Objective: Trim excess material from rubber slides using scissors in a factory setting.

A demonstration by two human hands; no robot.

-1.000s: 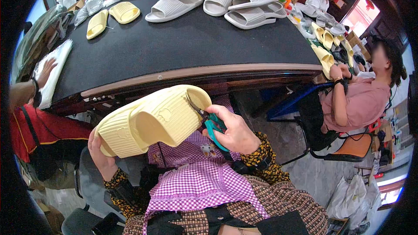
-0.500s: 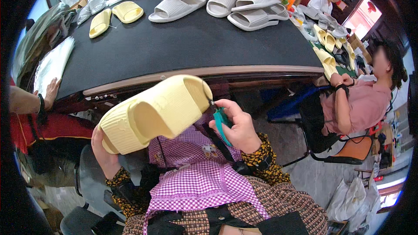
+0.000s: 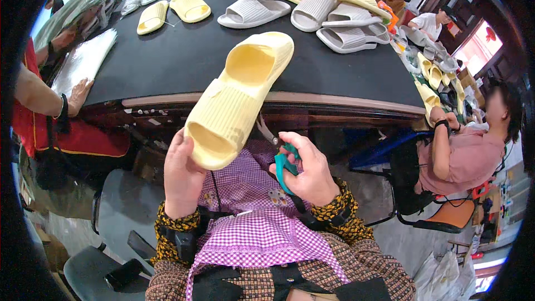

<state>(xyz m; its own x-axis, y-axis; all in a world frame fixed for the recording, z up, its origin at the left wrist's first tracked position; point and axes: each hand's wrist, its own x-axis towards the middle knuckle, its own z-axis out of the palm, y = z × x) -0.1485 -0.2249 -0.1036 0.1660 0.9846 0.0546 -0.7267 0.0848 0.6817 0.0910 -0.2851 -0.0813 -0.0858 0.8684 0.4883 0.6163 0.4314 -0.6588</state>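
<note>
The left hand (image 3: 181, 175) grips the heel end of a pale yellow slide sandal (image 3: 237, 97), fingers wrapped around its edge, holding it up so the toe end points toward one o'clock over the near rim of the black table (image 3: 184, 61). At about four o'clock from the sandal's heel, the right hand (image 3: 309, 170) is curled shut around the teal handles of small scissors (image 3: 281, 159), whose blade tips reach up toward the sandal's underside; whether they touch it cannot be told. On the table, toward twelve o'clock, lie grey slides (image 3: 253, 11) in a heap, with two yellow insoles (image 3: 189, 6) at eleven o'clock. A co-worker's hand (image 3: 78, 93) rests on a clear plastic sheet (image 3: 83, 61) at nine o'clock
</note>
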